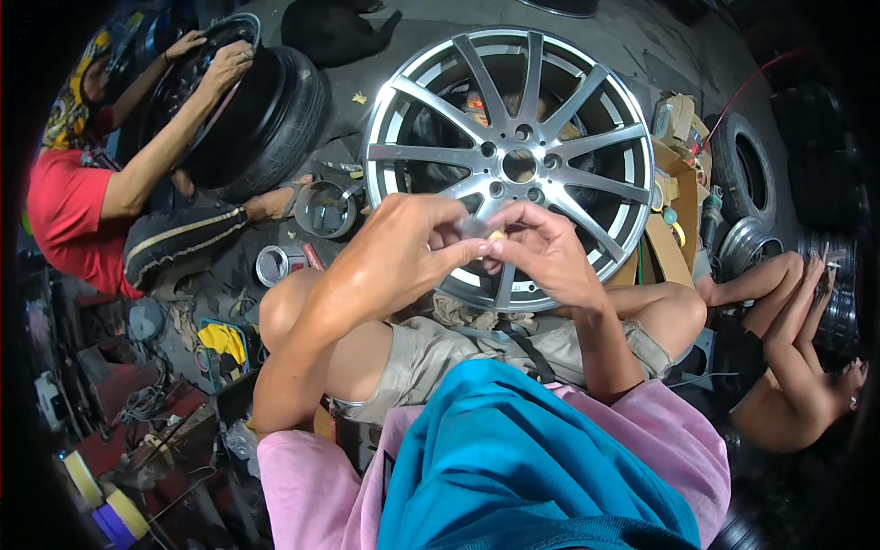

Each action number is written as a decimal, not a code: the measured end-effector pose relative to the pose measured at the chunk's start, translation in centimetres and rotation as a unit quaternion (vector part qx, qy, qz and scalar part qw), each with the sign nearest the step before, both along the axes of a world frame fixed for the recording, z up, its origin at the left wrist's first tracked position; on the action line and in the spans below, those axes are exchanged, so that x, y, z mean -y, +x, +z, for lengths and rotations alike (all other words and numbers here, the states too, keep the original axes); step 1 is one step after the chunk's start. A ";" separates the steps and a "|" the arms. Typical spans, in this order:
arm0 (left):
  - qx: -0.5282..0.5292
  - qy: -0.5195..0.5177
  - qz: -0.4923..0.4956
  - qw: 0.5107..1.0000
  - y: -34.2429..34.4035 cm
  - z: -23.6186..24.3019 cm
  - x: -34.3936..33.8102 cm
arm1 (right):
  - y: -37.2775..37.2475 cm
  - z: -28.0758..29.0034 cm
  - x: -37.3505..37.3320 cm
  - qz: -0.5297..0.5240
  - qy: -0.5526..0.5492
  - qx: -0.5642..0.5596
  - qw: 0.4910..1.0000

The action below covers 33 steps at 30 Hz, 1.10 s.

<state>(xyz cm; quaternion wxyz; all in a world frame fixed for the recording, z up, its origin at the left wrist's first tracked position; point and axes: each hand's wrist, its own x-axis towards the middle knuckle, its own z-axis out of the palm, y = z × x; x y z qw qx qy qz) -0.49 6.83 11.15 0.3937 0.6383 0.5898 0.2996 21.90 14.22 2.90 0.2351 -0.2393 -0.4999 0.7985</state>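
Note:
Both my hands meet in front of me, over the near edge of a silver multi-spoke alloy wheel (519, 165). The fingers of my right hand (543, 249) are pinched on a small pale-yellow piece (497, 236), too small to name. My left hand (403, 249) is closed as well, thumb and fingertips pressed against the right fingertips. A greyish blur (472, 226) shows between the fingertips, and what the left hand grips there cannot be made out. The wheel stands tilted towards me by my crossed legs, its face and bolt holes visible.
At the left a person in a red shirt (78, 220) handles a dark rim on a tire (302, 119). A metal pot (327, 209) and a can (272, 266) stand left of the wheel. At the right are a cardboard box (674, 247), another tire (741, 165) and a bare-armed person (793, 394).

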 end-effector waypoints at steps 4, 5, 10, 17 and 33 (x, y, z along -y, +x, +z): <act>-0.016 -0.029 0.023 0.999 0.1 1.0 -0.1 | 0.3 -0.1 0.1 -0.029 0.104 0.003 0.994; -0.017 -0.031 0.023 0.999 -0.3 1.1 0.0 | 0.4 0.0 0.0 -0.028 0.103 0.002 0.994; -0.052 0.031 0.105 0.993 -2.3 1.2 -0.3 | 0.6 -1.1 -1.4 -0.053 0.196 0.157 0.966; -0.244 -0.045 0.007 0.969 -0.7 -0.1 1.0 | -4.2 -9.1 -3.7 -0.178 0.093 0.170 0.965; -0.270 -0.020 -0.049 0.961 -0.7 -0.7 2.0 | -7.7 -10.1 -3.7 -0.216 0.105 0.173 0.955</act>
